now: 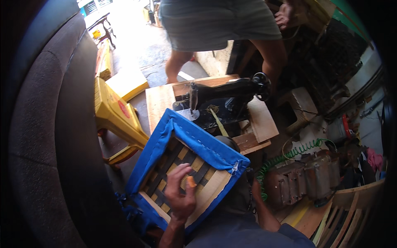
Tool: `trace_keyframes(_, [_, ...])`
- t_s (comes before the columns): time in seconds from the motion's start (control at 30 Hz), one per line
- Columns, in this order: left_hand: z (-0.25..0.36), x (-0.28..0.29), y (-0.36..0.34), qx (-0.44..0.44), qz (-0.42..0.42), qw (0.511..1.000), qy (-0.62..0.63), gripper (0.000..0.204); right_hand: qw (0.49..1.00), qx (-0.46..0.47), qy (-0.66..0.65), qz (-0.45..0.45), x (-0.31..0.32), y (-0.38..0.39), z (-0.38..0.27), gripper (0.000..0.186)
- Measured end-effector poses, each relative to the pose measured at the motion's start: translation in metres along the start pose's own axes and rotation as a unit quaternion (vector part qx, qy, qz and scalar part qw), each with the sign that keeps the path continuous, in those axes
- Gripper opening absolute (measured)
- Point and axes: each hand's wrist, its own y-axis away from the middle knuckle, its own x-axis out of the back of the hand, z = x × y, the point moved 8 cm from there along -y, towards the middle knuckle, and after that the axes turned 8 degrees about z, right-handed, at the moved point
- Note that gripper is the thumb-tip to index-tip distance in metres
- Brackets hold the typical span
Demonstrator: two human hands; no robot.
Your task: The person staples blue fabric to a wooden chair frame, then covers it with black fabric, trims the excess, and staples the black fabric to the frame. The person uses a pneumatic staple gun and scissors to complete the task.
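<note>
Tilted across my lap lies a seat frame [213, 186] of pale wood, wrapped round its edges in blue fabric [198, 138] that is fastened along the rim. Inside it, dark webbing straps [188, 157] cross over a tan backing. My left hand [180, 194] is over the webbing, fingers apart and holding nothing; its thumb has an orange covering at the tip. At the frame's right edge, my right hand [256, 190] is mostly in shadow, its fingers hidden. A white tuft [235, 167] shows at the frame's right corner.
Beyond the frame, a black sewing machine [227, 93] sits on a wooden table [159, 103]. A yellow plastic stool [115, 109] stands left. A green coiled hose [291, 153] runs beside rusty metal boxes [306, 177] at right. Another person [219, 25] stands behind the machine.
</note>
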Motion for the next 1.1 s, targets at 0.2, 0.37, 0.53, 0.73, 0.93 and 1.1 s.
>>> trace_keyframes(0.2, [-0.073, 0.164, 0.043, 0.152, 0.197, 0.921, -0.298, 0.033, 0.928, -0.038, 0.251, -0.273, -0.061, 0.032, 0.063, 0.024])
trace_keyframes(0.37, [-0.191, 0.221, 0.206, 0.446, 0.319, 0.820, 0.167, 0.080, 0.989, -0.054, -0.091, -0.101, 0.018, -0.055, -0.153, 0.025])
trace_keyframes(0.53, [-0.250, 0.198, 0.228, 0.294, 0.316, 0.900, 0.062, 0.076, 0.754, 0.147, -0.574, -0.283, 0.030, -0.093, -0.346, 0.073])
trace_keyframes(0.73, [-0.100, 0.152, 0.130, 0.228, 0.312, 0.776, 0.499, 0.067, 0.665, 0.284, -0.550, -0.417, 0.098, -0.065, -0.415, 0.113])
trace_keyframes(0.93, [-0.058, 0.105, 0.102, 0.211, 0.074, 0.851, 0.474, 0.098, 0.528, 0.622, -0.478, -0.325, 0.267, -0.071, -0.488, 0.096])
trace_keyframes(1.1, [0.040, 0.096, 0.029, -0.003, 0.068, 0.875, 0.479, 0.103, 0.844, 0.351, -0.385, -0.131, 0.310, -0.093, -0.513, 0.065])
